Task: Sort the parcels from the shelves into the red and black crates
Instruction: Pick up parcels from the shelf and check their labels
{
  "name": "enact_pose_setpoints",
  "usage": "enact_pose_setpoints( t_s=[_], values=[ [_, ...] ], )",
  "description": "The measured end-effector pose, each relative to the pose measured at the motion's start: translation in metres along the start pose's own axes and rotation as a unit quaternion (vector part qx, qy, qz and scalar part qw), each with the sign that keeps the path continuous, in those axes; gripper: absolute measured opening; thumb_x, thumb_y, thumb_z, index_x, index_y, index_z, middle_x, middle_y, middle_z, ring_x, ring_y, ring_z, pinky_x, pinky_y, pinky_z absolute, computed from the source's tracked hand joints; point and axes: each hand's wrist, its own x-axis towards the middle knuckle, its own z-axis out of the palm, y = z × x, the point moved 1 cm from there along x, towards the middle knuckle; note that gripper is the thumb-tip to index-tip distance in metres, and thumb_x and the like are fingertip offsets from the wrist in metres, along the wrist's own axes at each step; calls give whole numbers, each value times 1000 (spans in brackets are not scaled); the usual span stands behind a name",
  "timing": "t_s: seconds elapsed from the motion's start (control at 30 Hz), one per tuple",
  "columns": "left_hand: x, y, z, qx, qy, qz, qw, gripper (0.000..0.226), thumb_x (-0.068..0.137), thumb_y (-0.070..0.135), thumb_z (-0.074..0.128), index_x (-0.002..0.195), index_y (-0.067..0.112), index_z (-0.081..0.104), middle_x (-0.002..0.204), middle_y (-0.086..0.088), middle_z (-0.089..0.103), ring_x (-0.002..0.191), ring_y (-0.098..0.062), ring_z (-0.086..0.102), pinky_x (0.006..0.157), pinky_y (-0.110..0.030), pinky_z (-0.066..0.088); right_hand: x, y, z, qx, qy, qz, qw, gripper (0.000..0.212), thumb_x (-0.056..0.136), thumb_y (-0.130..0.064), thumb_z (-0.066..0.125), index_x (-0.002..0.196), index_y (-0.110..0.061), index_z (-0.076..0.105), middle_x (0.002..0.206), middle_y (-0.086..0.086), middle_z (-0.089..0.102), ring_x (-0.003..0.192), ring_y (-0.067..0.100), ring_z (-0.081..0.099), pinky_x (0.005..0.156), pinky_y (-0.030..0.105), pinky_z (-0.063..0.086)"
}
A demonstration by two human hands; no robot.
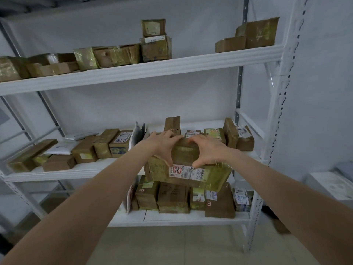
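A large taped cardboard parcel with a white shipping label and a red mark juts out over the front edge of the middle shelf, tilted down toward me. My left hand grips its top from the left, fingers over the far edge and thumb on the near face. My right hand grips it the same way from the right. The fingertips of both hands nearly meet on top. No red or black crate is in view.
White metal shelving with perforated posts fills the view. Several brown parcels and white mailers lie on the middle shelf; more boxes sit on the top shelf and the bottom shelf. A white box stands at right. Tiled floor lies below.
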Motion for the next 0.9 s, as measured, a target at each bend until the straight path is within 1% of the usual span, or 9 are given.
enact_pose_setpoints(
  t_s=[0.13, 0.27, 0.33, 0.43, 0.57, 0.63, 0.7, 0.83, 0.9],
  values=[
    [-5, -7, 16, -181, -15, -69, 981, 105, 68, 54, 74, 150, 28, 14, 145, -9, 30, 132, -28, 34, 108, -46, 36, 0, 1, 1, -45, 66, 29, 996, 85, 76, -45, 71, 147, -27, 27, 147, 5, 31, 137, 27, 25, 115, 48, 25],
    [-14, -10, 39, -452, -13, -145, 880, 92, 72, 42, 76, 148, 26, 26, 133, -1, 46, 115, -22, 50, 98, -37, 45, -6, 4, 8, 29, 200, 120, 972, 80, 84, -35, 68, 148, -17, 23, 153, 9, 22, 141, 30, 21, 115, 45, 26],
    [-19, -6, 50, -546, 3, -177, 819, 85, 78, 34, 75, 148, 22, 28, 127, -1, 49, 102, -19, 53, 87, -32, 47, -5, 3, 17, 126, 187, 195, 954, 86, 84, -34, 70, 150, -15, 17, 154, 13, 19, 141, 32, 23, 112, 46, 30],
    [-24, 0, 62, -647, 19, -209, 733, 77, 82, 32, 72, 146, 19, 31, 127, -4, 53, 91, -16, 56, 76, -32, 48, -5, 3, 33, 301, 143, 292, 897, 86, 83, -34, 73, 147, -9, 22, 145, 16, 36, 131, 33, 40, 102, 43, 40],
    [-30, 1, 81, -728, 47, -229, 644, 71, 81, 36, 71, 143, 28, 37, 119, -3, 61, 101, -22, 61, 93, -46, 50, -11, -4, 50, 503, 62, 303, 807, 54, 91, -23, 66, 135, -3, 43, 127, 9, 54, 114, 28, 53, 88, 36, 45],
    [-35, 3, 87, -741, 55, -227, 629, 70, 82, 35, 70, 144, 30, 37, 118, -3, 62, 103, -22, 61, 96, -48, 48, -8, -6, 58, 533, 60, 284, 795, 47, 92, -19, 64, 135, -7, 48, 132, 8, 57, 116, 26, 54, 89, 36, 46],
    [-40, 3, 91, -749, 65, -227, 619, 71, 83, 31, 71, 145, 26, 37, 120, -4, 63, 101, -20, 62, 94, -46, 49, -2, -7, 64, 521, 70, 268, 807, 44, 92, -14, 63, 134, -11, 50, 131, 9, 59, 112, 24, 57, 90, 36, 48],
    [-53, 3, 96, -739, 103, -218, 629, 68, 84, 19, 71, 145, 20, 39, 124, -8, 63, 91, -14, 63, 68, -28, 51, 5, -10, 72, 497, 60, 255, 828, 46, 92, -7, 59, 137, -13, 48, 129, 10, 59, 109, 25, 57, 85, 36, 47],
    [-59, 2, 100, -726, 126, -221, 639, 67, 85, 17, 71, 143, 20, 39, 122, -8, 64, 88, -12, 63, 66, -26, 51, 9, -13, 75, 490, 58, 248, 834, 48, 92, -7, 60, 138, -13, 47, 131, 10, 58, 114, 26, 57, 91, 38, 48]
  ],
)
